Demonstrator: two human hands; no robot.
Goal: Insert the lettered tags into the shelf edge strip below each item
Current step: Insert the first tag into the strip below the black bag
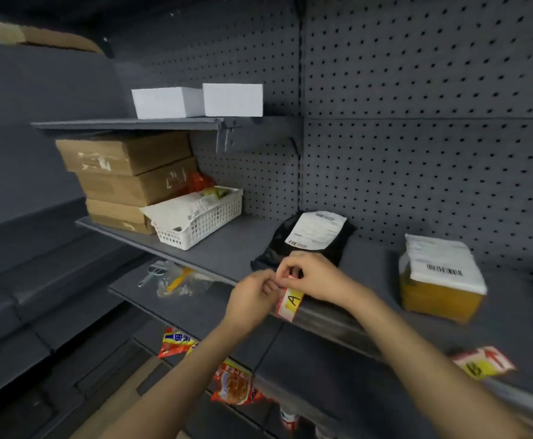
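A yellow and white tag marked "A" (291, 301) sits at the shelf edge strip (325, 315), just below a black parcel with a white label (309, 240). Both hands pinch its top edge: my left hand (252, 297) from the left, my right hand (316, 275) from above and right. A second tag marked "B" (480, 364) lies on the shelf front at the far right, below a yellow box with a barcode label (439, 277). Whether the "A" tag is seated in the strip is hidden by my fingers.
On the same shelf to the left stand a white slotted basket (200, 218) and stacked cardboard boxes (125, 179). Two white boxes (195, 101) rest on the upper shelf. Lower shelves hold red snack packets (233, 383) and a bagged tool (176, 278). Pegboard backs everything.
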